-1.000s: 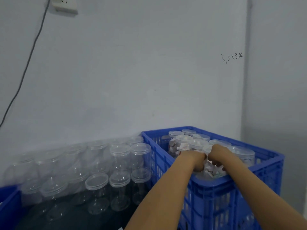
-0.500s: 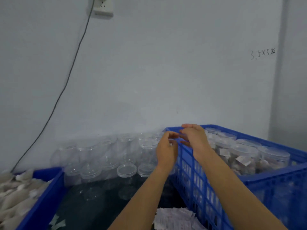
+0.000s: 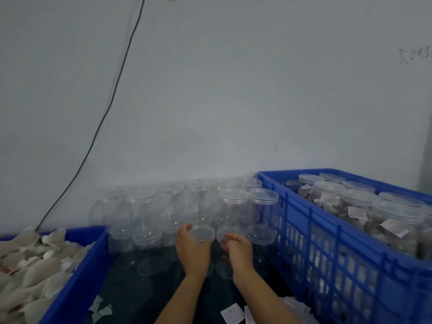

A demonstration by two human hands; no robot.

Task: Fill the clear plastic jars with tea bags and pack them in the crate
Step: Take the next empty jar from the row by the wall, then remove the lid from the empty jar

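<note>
Both hands were withdrawn from the crate (image 3: 327,242); the left hand (image 3: 192,249) was curled round an empty jar (image 3: 201,233) on the surface, right hand (image 3: 237,249) fingers apart beside it. Refilling was judged next.

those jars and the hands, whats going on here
A person is reaching both hands to an empty clear jar in the front row of empties along the wall. The left hand cups the jar near its lid; the right hand is beside it, fingers loosely curled, holding nothing. The blue crate on the right already holds filled, lidded jars. A blue bin of tea bags sits on the left.
</note>
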